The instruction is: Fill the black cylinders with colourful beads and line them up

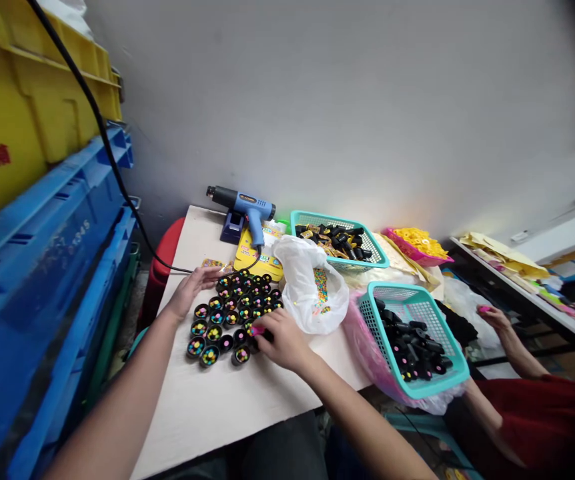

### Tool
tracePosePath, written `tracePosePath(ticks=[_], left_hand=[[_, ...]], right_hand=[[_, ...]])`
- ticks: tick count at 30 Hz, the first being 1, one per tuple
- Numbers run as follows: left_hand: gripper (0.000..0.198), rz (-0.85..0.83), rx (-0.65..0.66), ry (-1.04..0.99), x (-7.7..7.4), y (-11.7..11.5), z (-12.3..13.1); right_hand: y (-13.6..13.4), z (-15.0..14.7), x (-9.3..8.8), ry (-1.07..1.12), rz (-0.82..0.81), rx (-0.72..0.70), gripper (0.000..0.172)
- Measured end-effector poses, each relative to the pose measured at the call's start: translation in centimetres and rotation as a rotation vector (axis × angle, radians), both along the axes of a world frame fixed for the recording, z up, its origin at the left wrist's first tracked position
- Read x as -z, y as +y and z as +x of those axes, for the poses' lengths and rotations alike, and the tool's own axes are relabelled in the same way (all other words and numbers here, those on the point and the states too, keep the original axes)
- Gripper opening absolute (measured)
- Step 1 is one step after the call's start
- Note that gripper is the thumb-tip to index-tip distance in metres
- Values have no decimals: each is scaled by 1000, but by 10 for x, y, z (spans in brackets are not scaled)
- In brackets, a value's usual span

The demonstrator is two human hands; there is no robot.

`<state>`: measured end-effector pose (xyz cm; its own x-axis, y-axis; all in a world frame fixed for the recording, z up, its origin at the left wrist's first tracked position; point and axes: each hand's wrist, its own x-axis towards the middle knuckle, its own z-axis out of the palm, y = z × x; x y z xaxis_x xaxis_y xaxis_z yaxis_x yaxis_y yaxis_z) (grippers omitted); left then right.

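Several small round black cups (216, 318) stand packed together on the white table, many filled with colourful beads. At the group's back left edge, my left hand (193, 291) lies with its fingers stretched out beside the cups. My right hand (283, 339) is closed in a pinch on a small pink piece (257, 330) over the front right cups; its exact kind is not clear. Behind that hand stands a white plastic bag (298, 283) with its mouth toward me and colourful beads (321, 285) inside.
A blue heat gun (253, 207) rests at the back, its black cable (102, 127) crossing left. Turquoise baskets (375, 313) hold black pieces. Farther right are a pink basket (437, 257) of yellow pieces and a co-worker's hand (496, 319). Blue crates (52, 267) flank the left.
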<state>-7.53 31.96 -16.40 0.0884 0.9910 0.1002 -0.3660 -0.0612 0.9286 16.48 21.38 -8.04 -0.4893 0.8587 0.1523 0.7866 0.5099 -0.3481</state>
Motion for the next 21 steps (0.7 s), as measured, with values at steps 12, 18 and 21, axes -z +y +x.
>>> tracePosePath(ticks=[12,18,21], left_hand=[[61,-3,20,2,3,3,-1],[61,-13,15,0,1,2,-2],[61,-13,15,-3,1,1,-1]], right_hand=[[-4,-10,-17,-384,312,-137,13],[33,52,-55,-405,282,395,25],[65,91,-56,-496,81,674,26]])
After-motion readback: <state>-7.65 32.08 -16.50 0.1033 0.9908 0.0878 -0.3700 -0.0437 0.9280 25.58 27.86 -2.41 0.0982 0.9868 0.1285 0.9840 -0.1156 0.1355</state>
